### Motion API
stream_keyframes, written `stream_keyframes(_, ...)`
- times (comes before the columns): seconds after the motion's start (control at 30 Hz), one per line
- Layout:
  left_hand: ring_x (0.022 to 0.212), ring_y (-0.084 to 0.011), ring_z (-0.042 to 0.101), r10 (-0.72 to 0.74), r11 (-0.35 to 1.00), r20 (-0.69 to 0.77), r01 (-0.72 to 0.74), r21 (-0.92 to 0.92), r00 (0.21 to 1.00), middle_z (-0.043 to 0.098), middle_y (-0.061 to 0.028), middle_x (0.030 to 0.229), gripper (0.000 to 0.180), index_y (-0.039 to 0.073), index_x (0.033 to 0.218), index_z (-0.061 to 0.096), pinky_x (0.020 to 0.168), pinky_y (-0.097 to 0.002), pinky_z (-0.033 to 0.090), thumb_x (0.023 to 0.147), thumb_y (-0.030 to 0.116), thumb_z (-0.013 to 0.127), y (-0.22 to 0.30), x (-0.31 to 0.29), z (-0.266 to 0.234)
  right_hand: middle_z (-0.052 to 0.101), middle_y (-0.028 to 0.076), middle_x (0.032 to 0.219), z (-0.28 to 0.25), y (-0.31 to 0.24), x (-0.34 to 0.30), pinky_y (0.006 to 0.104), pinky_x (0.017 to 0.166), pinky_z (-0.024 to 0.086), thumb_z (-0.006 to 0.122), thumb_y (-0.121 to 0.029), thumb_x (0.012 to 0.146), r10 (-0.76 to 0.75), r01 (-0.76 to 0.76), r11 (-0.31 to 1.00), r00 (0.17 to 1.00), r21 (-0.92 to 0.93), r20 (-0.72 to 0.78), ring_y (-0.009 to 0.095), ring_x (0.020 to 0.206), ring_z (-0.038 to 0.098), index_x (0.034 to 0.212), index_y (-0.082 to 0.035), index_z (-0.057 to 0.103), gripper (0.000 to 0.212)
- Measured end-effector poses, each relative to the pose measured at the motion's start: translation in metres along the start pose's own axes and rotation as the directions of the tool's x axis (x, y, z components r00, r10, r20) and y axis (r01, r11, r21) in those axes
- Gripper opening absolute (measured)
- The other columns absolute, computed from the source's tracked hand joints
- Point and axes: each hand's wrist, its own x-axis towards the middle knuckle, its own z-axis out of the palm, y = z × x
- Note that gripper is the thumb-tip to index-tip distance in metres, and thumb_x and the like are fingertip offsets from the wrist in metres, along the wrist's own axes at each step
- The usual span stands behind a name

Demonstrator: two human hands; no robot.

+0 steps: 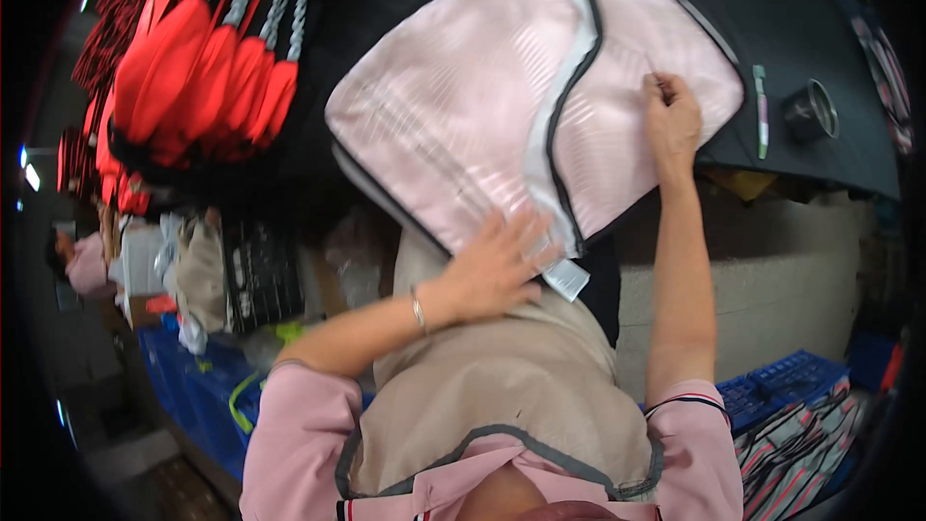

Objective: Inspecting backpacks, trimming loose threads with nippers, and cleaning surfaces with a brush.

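A pale pink fabric panel [453,68] with rounded corners and dark edging lies in front of me, its near edge hanging toward my lap. Down it runs a wavy grey strip [540,125] bordered in black. At that strip's near end a white label [567,280] sticks out. My left hand [502,265], slightly blurred, rests flat with fingers spread over the near edge of the panel, beside the label. Over the right part of the panel my right hand [672,121] is closed in a pinch; whatever is between its fingertips is too small or hidden to make out.
Red fabric pieces with grey braided straps [207,68] are heaped at the far left of the black table [801,39]. At the right lie a slim pen-like tool [761,111] and a dark round cup [810,113]. A blue crate [786,376] stands lower right, near striped fabric [801,449].
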Motion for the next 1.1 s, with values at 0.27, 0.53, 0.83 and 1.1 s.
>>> stream_keyframes(0.27, 0.076, -0.0246, 0.068, 0.073, 0.949, -0.409, -0.189, -0.251, 0.91, 0.07, -0.0112, 0.092, 0.01, 0.004, 0.085, 0.068, 0.064, -0.0326, 0.054, 0.09, 0.012, 0.064, -0.036, 0.102, -0.104, 0.057, 0.0, 0.073, -0.069, -0.032, 0.01, 0.0185, 0.041, 0.023, 0.063, -0.017, 0.096, 0.22, -0.316, 0.647, 0.949, 0.694, 0.228, 0.001, 0.046, 0.035, 0.1, 0.001, 0.063, 0.019)
stream_keyframes(0.53, 0.134, -0.0257, 0.046, 0.507, 0.756, -0.101, -0.385, 0.53, 0.856, 0.061, -0.0083, 0.125, 0.044, 0.013, 0.118, 0.061, 0.117, -0.0514, 0.026, 0.078, -0.005, 0.061, -0.103, 0.233, -0.108, 0.07, 0.01, 0.089, -0.104, 0.049, 0.104, 0.0299, 0.079, 0.048, 0.067, -0.02, 0.084, 0.215, -0.161, 0.952, 0.957, 0.259, -0.195, 0.017, 0.087, 0.064, 0.111, 0.006, 0.066, 0.038)
stream_keyframes(0.83, 0.098, -0.026, 0.06, 0.35, 0.801, 0.038, -0.32, 0.507, 0.936, 0.063, -0.007, 0.098, 0.019, 0.011, 0.099, 0.063, 0.108, -0.043, 0.036, 0.084, 0.0, 0.056, -0.152, 0.227, -0.14, 0.068, 0.022, 0.103, -0.116, 0.057, 0.162, 0.0388, 0.091, 0.049, 0.063, -0.022, 0.086, -0.24, 0.132, 0.902, 0.945, -0.411, -0.223, 0.032, 0.1, 0.066, 0.116, 0.005, 0.063, 0.04)
stream_keyframes(1.1, 0.091, -0.0299, 0.06, -0.147, 0.989, -0.203, 0.142, -0.042, 0.968, 0.065, -0.0105, 0.089, 0.019, 0.007, 0.102, 0.067, 0.084, -0.0382, 0.045, 0.086, 0.017, 0.065, -0.136, 0.219, -0.13, 0.057, 0.018, 0.105, -0.148, 0.086, 0.057, 0.0493, 0.083, 0.048, 0.065, -0.021, 0.089, -0.106, -0.085, 0.631, 0.975, -0.771, -0.194, 0.038, 0.1, 0.056, 0.105, -0.002, 0.059, 0.025)
